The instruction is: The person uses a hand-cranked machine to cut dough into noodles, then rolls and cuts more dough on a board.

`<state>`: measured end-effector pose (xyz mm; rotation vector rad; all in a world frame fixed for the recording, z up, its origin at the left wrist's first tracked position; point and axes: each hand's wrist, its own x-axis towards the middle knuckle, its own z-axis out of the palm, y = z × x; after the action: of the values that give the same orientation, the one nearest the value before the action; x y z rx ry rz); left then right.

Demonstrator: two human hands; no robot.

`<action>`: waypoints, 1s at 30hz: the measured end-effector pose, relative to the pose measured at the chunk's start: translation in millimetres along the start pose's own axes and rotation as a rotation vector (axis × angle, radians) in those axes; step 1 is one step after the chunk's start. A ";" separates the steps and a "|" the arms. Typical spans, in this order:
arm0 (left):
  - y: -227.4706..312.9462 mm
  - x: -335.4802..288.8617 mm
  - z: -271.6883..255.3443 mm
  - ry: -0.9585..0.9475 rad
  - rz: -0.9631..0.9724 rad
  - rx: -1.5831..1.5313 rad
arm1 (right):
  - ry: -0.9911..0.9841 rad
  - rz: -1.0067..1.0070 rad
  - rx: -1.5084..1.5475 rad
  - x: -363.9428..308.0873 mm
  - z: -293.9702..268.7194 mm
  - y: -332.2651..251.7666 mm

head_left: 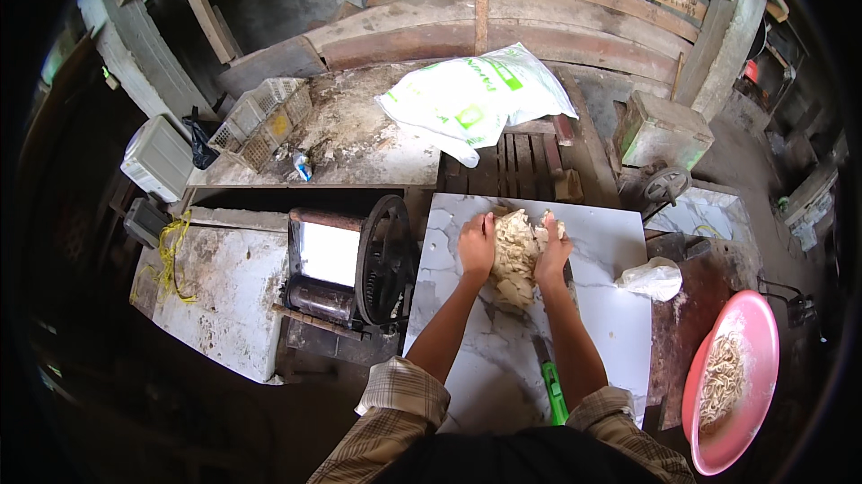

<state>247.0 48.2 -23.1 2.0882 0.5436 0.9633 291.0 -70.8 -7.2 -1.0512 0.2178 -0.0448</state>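
Observation:
A rough, crumbly lump of pale dough point(514, 264) lies on a white, grey-veined board point(607, 237). My left hand point(477, 246) is closed round its left side. From the right, my right hand point(554, 255) grips the lump, with a piece of dough showing above its fingers. The undersides of both hands' fingers are partly hidden by the dough. Between my forearms, nearer to me, rests a green-handled knife point(554, 391) with its blade pointing away.
Left of the board stands a roller machine with a dark gear wheel point(386, 259). A white-and-green sack point(476, 96) lies beyond. At right are a crumpled plastic bag point(653, 279) and a pink basin point(766, 340) holding noodle-like strands point(721, 381). A plastic basket point(260, 125) sits far left.

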 end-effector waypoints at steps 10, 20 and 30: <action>-15.0 3.2 -8.5 -0.094 0.036 0.048 | -0.385 0.188 -0.119 -11.7 -15.0 -54.6; -2.0 -41.0 -31.3 -0.031 0.132 -0.055 | -0.506 -0.446 -1.367 19.4 -22.0 -20.1; 0.1 -47.2 -34.8 -0.005 0.027 -0.020 | -0.405 -0.298 -1.408 25.3 -3.5 -15.1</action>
<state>190.4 34.2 -29.6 2.0844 0.5027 0.9742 316.0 -84.9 0.2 -2.4507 -0.3570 0.0694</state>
